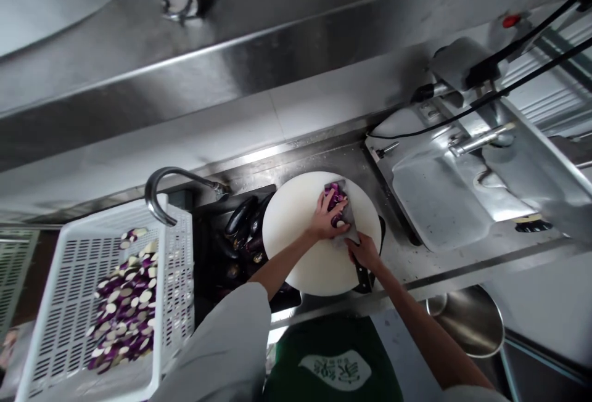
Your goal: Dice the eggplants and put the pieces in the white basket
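Observation:
On a round white cutting board (296, 205), cut purple eggplant pieces (337, 195) rest against the broad grey blade of a cleaver (352, 224). My left hand (326, 220) curls over these pieces and holds them against the blade, its fingers somewhat spread. The cleaver's handle is in the grip of my right hand (365, 253), near the board's right edge. Whole dark eggplants (241, 216) lie in the sink just left of the board. Further left, a white perforated basket (163, 285) contains many cut eggplant pieces (124, 309).
A curved faucet (160, 183) arches over the basket's rim. To the right stands a metal machine with a tray (439, 198), a black cable (462, 112) running above it. A brush (531, 224) lies beside it. Below sits a steel pot (472, 322). A steel shelf (277, 50) spans overhead.

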Action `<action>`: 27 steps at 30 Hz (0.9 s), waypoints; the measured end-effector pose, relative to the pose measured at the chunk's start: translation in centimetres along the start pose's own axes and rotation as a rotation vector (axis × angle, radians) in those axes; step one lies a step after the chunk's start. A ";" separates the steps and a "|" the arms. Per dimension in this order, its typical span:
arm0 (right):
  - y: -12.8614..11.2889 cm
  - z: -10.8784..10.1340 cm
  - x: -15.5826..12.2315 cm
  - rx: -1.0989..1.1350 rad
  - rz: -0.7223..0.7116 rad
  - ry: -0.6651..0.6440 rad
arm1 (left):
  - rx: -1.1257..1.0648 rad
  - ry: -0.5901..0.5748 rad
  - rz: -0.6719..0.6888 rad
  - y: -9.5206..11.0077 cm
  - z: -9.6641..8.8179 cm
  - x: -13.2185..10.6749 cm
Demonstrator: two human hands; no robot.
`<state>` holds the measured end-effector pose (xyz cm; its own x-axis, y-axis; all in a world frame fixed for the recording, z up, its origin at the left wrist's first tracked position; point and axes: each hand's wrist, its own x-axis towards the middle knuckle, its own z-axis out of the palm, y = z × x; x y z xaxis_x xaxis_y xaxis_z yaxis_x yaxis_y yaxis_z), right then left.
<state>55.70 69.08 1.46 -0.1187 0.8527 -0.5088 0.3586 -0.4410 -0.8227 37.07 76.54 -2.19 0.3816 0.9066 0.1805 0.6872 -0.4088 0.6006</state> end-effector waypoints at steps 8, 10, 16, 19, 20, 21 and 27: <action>0.0 5.3 -4.1 0.021 -0.005 0.004 | -0.031 0.137 -0.100 1.5 -1.4 -6.2; -0.8 6.7 -5.1 0.042 -0.020 -0.019 | -0.020 0.177 -0.119 1.6 -3.0 -7.8; -5.0 15.0 -7.9 0.104 -0.157 -0.218 | 0.098 0.319 -0.208 1.0 -13.5 -15.7; -8.8 21.7 -9.9 0.095 -0.182 -0.421 | 0.239 0.453 -0.295 0.6 -21.0 -22.4; -10.4 24.1 -10.7 0.067 -0.205 -0.491 | 0.287 0.502 -0.347 0.4 -23.4 -24.9; -12.1 26.6 -11.6 0.018 -0.246 -0.557 | 0.330 0.557 -0.407 0.1 -25.7 -27.6; -18.9 37.3 -15.3 -0.455 -0.642 -0.598 | 0.438 0.840 -0.847 -5.2 -32.9 -42.4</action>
<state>16.21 53.91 15.35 -0.8187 0.5550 -0.1475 0.3692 0.3120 -0.8754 -3.04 43.75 12.66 -0.6731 0.6218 0.4003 0.7304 0.4743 0.4915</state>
